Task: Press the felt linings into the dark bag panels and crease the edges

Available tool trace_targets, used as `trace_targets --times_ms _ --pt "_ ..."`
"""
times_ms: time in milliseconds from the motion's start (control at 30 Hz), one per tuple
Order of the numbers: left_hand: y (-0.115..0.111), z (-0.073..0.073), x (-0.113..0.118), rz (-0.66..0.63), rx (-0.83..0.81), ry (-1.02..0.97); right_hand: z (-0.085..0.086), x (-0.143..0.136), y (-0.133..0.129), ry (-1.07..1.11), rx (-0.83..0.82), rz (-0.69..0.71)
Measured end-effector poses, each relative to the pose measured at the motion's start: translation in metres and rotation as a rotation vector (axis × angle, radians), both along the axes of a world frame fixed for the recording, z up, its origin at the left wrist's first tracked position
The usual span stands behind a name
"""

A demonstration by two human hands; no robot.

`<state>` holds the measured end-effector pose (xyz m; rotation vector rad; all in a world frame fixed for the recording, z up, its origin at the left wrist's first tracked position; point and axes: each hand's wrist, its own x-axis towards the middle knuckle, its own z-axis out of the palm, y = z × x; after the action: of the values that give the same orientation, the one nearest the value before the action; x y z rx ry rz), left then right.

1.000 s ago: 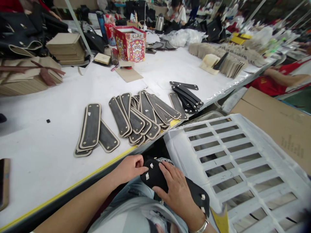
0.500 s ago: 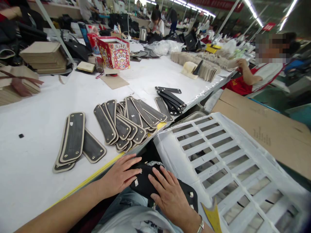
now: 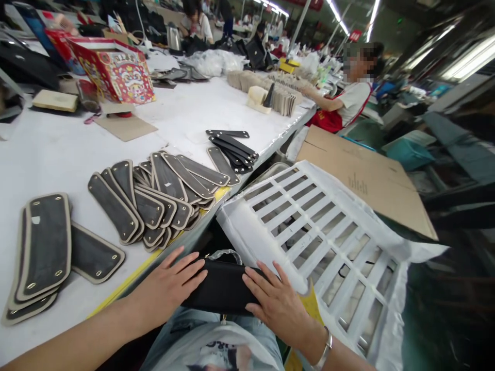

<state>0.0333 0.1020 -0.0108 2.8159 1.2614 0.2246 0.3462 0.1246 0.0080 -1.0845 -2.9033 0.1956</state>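
A smooth black piece lies across my lap, with a clear plastic strip along its far edge. My left hand rests on its left end, fingers spread and flat. On its right end lies my right hand, also open, with a metal bracelet at the wrist. Grey panels with beige edges and small metal fittings are heaped near the table edge. More such panels are stacked at the left. Black strips lie fanned behind the heap.
A white slatted rack stands right of my lap, a cardboard sheet beyond it. A red patterned box sits on the white table. Another person in a red apron sits at the far right side of the table.
The view has turned to the right. My hands have moved apart toward the two ends of the black piece. Its upper face now looks plain, where white tabs showed before.
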Motion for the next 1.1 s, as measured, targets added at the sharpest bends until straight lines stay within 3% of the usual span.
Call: trace_targets --times_ms 133,233,433,633,900,1100 --pt "-0.002 0.003 0.007 0.036 -0.039 -0.071 0.003 0.009 -0.002 0.007 -0.055 -0.024" --pt "0.003 0.004 0.021 -0.003 -0.117 -0.101 0.002 0.001 -0.001 0.028 -0.16 -0.024" --pt "0.015 -0.008 0.04 -0.048 -0.275 -0.145 -0.013 -0.019 0.004 0.109 -0.263 -0.047" --pt "0.015 -0.008 0.041 -0.004 -0.319 -0.187 -0.022 -0.019 0.004 0.205 -0.235 -0.034" --pt "0.016 0.0 0.044 0.03 -0.379 -0.201 -0.018 -0.018 0.005 0.22 -0.239 -0.043" --pt "0.015 -0.002 0.044 0.031 -0.357 -0.175 -0.015 -0.019 0.005 0.203 -0.236 -0.05"
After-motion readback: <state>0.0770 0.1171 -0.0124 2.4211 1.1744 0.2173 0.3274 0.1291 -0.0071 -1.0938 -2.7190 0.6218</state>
